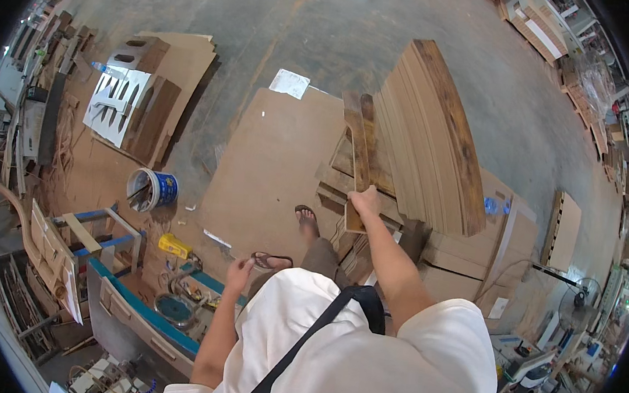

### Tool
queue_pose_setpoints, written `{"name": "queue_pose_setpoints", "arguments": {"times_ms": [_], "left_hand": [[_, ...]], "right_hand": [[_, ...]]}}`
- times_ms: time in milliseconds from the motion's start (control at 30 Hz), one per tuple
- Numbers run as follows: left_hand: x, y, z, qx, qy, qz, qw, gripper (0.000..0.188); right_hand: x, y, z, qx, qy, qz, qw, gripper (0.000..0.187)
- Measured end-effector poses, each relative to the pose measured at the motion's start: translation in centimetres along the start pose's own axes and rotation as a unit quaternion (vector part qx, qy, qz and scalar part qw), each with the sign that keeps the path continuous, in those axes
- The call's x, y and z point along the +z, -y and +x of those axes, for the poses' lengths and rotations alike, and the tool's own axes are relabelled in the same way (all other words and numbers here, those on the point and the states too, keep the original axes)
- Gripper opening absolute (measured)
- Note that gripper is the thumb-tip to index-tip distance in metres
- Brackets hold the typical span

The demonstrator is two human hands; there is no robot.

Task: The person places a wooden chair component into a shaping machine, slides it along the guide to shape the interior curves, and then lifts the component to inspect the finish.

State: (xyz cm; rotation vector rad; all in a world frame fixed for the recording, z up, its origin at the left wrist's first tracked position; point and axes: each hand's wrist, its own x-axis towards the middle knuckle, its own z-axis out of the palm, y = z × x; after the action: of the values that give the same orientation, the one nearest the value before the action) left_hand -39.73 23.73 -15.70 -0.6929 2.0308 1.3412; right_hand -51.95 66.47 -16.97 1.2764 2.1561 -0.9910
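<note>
My right hand (364,200) grips the near end of a long narrow wooden strip (359,144) that points away from me. The strip lies beside a tall stack of curved wooden boards (430,139) standing on edge. My left hand (240,270) hangs low at my side with loosely curled fingers and nothing in it, above a workbench. One foot in a sandal (305,216) stands on a large flat brown board (272,171) on the concrete floor.
A white and blue bucket (151,188) stands at the left. A blue-framed workbench (166,303) with a yellow tool (175,245) lies at the lower left. Cut panels (133,101) are piled at the upper left. Cardboard boxes (472,253) and a fan (579,302) are at the right.
</note>
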Motion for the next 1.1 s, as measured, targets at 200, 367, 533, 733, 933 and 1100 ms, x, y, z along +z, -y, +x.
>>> {"name": "queue_pose_setpoints", "arguments": {"times_ms": [200, 367, 533, 733, 933, 1100], "left_hand": [[-8.6, 9.2, -6.6, -0.156, -0.128, -0.032, 0.979, 0.024], [-9.0, 7.1, -11.5, -0.194, -0.142, -0.058, 0.969, 0.023], [-7.2, 4.6, -10.5, -0.143, -0.152, -0.018, 0.978, 0.025], [-6.9, 5.3, -7.6, -0.084, -0.109, -0.066, 0.988, 0.036], [-4.7, 5.5, -7.0, -0.087, -0.121, -0.064, 0.987, 0.037], [-4.1, 8.2, -5.9, -0.104, -0.110, -0.082, 0.985, 0.032]], "right_hand": [[-0.9, 1.2, 6.0, -0.003, -0.012, -0.084, 0.996, 0.068], [0.1, 1.9, 9.2, -0.001, -0.023, -0.085, 0.996, 0.064], [-1.9, 4.2, 7.7, 0.046, -0.013, -0.171, 0.984, 0.065], [-1.2, 1.7, 6.2, 0.041, -0.051, -0.203, 0.977, 0.070], [-4.4, 1.2, 2.5, -0.154, -0.180, -0.088, 0.967, 0.066], [-16.3, 4.8, 2.0, -0.270, -0.457, -0.104, 0.841, 0.067]]}}
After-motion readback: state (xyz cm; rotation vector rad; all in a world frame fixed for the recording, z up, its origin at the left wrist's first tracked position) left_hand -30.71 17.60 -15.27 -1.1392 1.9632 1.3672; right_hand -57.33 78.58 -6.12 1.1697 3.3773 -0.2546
